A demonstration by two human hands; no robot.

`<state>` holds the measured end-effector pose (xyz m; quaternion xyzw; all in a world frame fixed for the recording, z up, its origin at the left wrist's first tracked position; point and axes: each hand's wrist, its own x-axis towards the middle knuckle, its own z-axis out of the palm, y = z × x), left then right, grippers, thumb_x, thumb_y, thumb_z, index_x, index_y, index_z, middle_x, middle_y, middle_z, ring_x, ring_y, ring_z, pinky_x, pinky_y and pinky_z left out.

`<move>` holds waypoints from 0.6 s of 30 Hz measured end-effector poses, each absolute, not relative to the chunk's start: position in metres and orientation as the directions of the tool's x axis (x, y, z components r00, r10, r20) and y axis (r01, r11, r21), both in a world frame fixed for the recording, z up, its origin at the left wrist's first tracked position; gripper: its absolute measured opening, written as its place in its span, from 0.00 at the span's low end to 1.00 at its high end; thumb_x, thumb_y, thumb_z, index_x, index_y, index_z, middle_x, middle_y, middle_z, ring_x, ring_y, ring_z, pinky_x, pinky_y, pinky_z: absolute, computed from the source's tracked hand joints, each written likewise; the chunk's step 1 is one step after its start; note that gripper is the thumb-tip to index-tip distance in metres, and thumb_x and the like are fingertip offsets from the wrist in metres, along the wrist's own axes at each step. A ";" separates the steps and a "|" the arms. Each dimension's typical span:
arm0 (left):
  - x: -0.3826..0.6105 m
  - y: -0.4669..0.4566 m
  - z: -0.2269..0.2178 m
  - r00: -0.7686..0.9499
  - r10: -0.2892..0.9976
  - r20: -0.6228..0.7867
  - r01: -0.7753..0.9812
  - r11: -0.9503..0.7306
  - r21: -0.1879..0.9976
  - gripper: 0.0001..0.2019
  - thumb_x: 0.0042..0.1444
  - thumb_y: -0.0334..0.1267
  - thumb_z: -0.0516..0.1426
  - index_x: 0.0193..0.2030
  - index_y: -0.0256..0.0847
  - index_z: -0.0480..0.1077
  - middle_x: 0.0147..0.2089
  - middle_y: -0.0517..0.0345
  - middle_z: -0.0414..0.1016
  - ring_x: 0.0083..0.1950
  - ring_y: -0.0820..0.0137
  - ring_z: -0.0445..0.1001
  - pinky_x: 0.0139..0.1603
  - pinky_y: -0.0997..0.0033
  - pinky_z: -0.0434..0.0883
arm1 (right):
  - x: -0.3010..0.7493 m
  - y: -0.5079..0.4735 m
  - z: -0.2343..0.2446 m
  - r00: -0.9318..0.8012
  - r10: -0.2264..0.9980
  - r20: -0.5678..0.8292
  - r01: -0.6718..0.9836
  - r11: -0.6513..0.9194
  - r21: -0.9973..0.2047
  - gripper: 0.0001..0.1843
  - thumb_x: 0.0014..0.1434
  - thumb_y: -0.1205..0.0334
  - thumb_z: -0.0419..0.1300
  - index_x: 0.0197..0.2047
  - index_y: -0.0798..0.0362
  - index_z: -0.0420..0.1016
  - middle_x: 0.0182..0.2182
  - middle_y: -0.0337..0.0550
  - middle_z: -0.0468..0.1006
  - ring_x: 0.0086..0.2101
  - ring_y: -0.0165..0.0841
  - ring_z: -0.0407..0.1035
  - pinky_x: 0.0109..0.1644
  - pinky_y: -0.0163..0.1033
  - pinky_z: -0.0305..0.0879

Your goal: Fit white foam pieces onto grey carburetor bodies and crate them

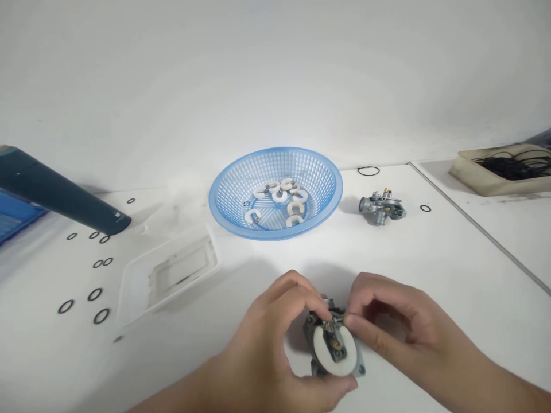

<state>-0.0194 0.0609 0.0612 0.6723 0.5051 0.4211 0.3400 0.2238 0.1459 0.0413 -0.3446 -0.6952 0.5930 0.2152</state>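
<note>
My left hand grips a small grey metal carburetor body near the table's front edge, fingers wrapped round its left side. A white horseshoe-shaped float lies on top of the body, with brass parts showing in its middle. My right hand pinches at the top of the float with thumb and forefinger; what is in the pinch is too small to name. A blue plastic basket behind holds several more white floats. A second carburetor lies to the basket's right.
A clear plastic tray lies at the left. Several black O-rings are scattered beside it, and two more, one and another, lie near the second carburetor. A dark tube juts in from the left. A beige tray of black rings stands far right.
</note>
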 end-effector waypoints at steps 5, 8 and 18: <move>-0.016 0.058 0.064 0.137 0.969 0.207 0.410 -0.246 0.878 0.29 0.44 0.25 0.73 0.52 0.47 0.72 0.49 0.56 0.77 0.45 0.63 0.82 0.41 0.64 0.80 | 0.224 0.145 0.046 -0.664 0.743 -0.082 0.240 0.108 -0.965 0.18 0.78 0.46 0.68 0.38 0.46 0.82 0.34 0.40 0.77 0.30 0.34 0.67 0.32 0.38 0.64; -0.012 0.058 0.065 0.137 0.965 0.222 0.396 -0.259 0.881 0.28 0.45 0.25 0.72 0.52 0.47 0.72 0.50 0.55 0.76 0.47 0.63 0.83 0.41 0.65 0.81 | 0.222 0.145 0.048 -0.661 0.748 -0.058 0.240 0.138 -0.961 0.18 0.77 0.47 0.68 0.37 0.46 0.82 0.33 0.41 0.76 0.29 0.34 0.66 0.31 0.38 0.63; -0.011 0.057 0.058 0.163 0.938 0.306 0.423 -0.347 0.837 0.27 0.44 0.24 0.72 0.50 0.45 0.73 0.49 0.53 0.75 0.46 0.63 0.83 0.38 0.68 0.83 | 0.220 0.143 0.050 -0.656 0.751 -0.072 0.217 0.097 -0.971 0.18 0.78 0.46 0.67 0.38 0.46 0.82 0.33 0.40 0.75 0.28 0.33 0.67 0.30 0.36 0.64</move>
